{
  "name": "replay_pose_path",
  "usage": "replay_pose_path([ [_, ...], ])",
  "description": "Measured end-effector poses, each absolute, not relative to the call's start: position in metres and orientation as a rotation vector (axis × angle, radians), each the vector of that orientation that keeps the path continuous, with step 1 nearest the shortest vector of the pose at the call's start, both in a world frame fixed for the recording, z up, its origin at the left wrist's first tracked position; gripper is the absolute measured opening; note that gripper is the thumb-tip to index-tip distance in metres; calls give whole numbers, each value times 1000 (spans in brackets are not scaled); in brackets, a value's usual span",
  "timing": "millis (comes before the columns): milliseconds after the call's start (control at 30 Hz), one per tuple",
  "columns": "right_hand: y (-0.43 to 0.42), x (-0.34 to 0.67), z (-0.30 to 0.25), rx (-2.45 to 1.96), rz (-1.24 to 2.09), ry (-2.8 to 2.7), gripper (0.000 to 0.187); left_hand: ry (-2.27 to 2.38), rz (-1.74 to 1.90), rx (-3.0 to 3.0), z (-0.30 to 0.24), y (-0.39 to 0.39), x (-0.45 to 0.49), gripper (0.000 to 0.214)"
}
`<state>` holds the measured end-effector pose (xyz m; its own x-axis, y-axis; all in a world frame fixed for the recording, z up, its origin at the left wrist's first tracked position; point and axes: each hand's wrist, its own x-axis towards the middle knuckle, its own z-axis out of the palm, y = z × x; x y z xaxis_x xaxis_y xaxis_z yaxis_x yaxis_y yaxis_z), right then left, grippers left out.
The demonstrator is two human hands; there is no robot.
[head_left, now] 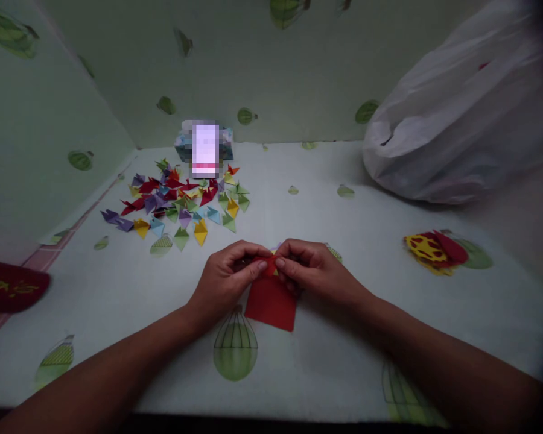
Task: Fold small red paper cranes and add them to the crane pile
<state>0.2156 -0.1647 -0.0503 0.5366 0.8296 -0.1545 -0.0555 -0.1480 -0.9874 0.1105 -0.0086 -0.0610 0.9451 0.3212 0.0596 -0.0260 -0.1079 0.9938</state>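
Note:
At the middle of the table, my left hand point(235, 268) and my right hand point(308, 265) meet with their fingertips close together. Both pinch a small piece of red paper point(269, 265) between thumbs and fingers. A flat red paper square point(271, 305) shows just below; whether it joins the pinched part, I cannot tell. Bits of yellow peek out around the fingertips. Beyond my left hand lies a pile of small folded paper cranes point(176, 202) in red, purple, green, blue, yellow and orange.
A phone with a lit screen point(205, 147) leans on a patterned box point(227, 141) behind the pile. A big white plastic bag point(434, 132) fills the back right. Red and yellow cut-out decorations point(434, 250) lie at the right; a red object with gold marks point(13, 286) is far left.

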Motion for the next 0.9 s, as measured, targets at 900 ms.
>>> replay_pose_path([
  [900, -166, 212, -59, -1796, 361, -1253, 15, 340, 97, 1553, -58, -9, 111, 17],
])
